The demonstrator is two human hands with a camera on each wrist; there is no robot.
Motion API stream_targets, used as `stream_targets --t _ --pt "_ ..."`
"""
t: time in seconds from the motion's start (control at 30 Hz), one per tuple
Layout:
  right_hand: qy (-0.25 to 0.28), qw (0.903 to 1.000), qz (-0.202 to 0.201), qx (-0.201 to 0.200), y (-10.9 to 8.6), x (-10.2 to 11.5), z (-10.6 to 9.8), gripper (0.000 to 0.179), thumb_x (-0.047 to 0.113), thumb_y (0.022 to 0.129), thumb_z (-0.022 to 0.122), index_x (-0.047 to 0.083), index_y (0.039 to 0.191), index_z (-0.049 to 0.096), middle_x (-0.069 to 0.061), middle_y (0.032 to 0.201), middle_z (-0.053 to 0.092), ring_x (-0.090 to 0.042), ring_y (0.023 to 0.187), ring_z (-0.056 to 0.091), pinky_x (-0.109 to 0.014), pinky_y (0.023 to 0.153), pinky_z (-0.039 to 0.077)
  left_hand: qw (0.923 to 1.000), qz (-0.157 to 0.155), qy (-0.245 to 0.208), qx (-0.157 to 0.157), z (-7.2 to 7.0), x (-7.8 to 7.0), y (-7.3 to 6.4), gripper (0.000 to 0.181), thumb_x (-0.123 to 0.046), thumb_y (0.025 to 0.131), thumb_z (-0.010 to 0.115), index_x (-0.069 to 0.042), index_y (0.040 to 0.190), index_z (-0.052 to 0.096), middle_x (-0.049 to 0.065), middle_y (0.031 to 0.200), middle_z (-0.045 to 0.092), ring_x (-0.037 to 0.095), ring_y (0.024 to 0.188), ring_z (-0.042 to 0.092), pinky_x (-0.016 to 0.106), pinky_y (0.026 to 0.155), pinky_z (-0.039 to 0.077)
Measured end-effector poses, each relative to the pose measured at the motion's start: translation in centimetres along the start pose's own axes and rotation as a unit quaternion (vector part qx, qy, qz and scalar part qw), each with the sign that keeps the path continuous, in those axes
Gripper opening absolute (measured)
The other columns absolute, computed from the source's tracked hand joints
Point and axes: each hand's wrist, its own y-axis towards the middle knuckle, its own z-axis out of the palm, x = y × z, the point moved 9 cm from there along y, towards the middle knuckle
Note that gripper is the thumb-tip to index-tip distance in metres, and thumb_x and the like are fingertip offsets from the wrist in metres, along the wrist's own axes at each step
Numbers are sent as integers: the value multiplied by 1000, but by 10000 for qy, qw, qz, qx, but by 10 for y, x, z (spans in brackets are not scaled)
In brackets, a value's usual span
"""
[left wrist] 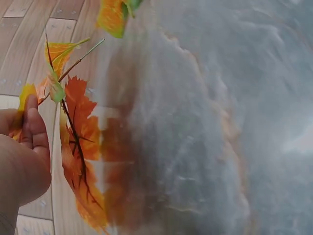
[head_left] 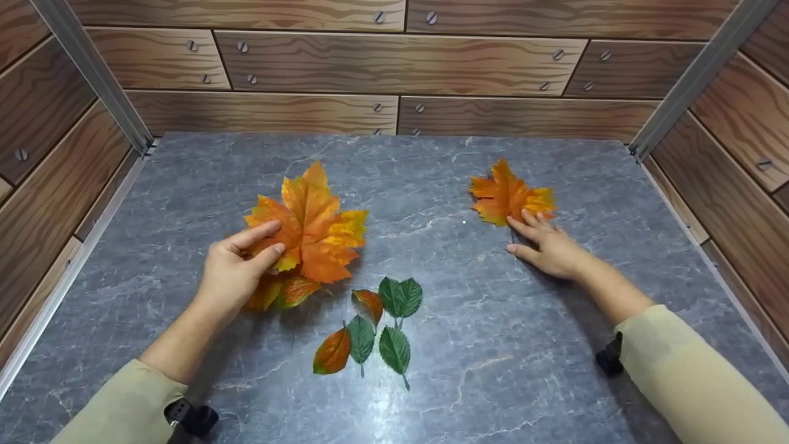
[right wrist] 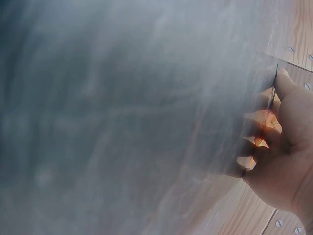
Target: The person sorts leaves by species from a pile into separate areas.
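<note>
My left hand (head_left: 234, 271) pinches a large orange and yellow artificial maple leaf (head_left: 311, 225) between thumb and fingers. Smaller orange-green leaves (head_left: 299, 291) hang below it, under the hand. In the left wrist view the maple leaf (left wrist: 82, 132) is seen edge-on with its dark stem, held above the table. At the right, another orange maple leaf (head_left: 502, 194) lies on the table. My right hand (head_left: 548, 250) rests at its lower edge with fingers fairly straight, touching it, the thumb beside the thin stem. In the right wrist view the hand (right wrist: 288, 142) partly hides that leaf.
Between the hands, nearer me, lie several small leaves on the grey marbled table (head_left: 425, 185): green ones (head_left: 394, 349) and orange-brown ones (head_left: 333, 351). Wood-patterned walls (head_left: 394, 61) stand at the back and both sides, with metal posts (head_left: 92, 74) at the back corners.
</note>
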Motion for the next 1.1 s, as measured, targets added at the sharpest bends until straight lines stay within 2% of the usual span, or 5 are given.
stream_targets --t 0.3,0.53,0.7,0.83,1.1 --pt "19 10000 -3 -22 0 0 0 79 57 109 50 13 170 24 -24 175 2 -49 159 -6 -73 122 -1 9951 647 -605 -445 -11 -37 0 39 -3 96 79 -6 135 74 5 132 73 7 94 72 24 78 61" --pt "13 10000 -18 -27 0 1 -1 79 57 109 50 13 170 24 -24 175 3 -49 159 -6 -74 121 0 9903 587 -1150 -507 -15 -48 1 43 -1 96 77 -5 138 71 0 110 78 9 84 72 26 67 62" --pt "38 10000 -17 7 1 1 0 79 56 109 50 13 170 24 -24 175 3 -48 159 -6 -73 122 0 9889 641 -1196 -603 -16 -49 1 41 -2 96 78 -6 136 73 0 110 78 11 94 73 23 75 61" --pt "24 10000 -15 -11 0 1 0 79 56 109 50 12 170 25 -25 174 3 -49 159 -6 -73 122 0 9899 530 -1191 -553 -12 -36 5 42 0 96 77 -4 138 72 1 114 77 12 94 73 28 76 63" --pt "1 10000 -12 -18 0 0 -1 79 56 109 50 12 170 25 -24 174 3 -49 159 -5 -73 122 0 9991 -168 -64 -379 -8 16 17 45 -2 98 76 -3 142 68 13 144 65 6 79 67 21 70 59"
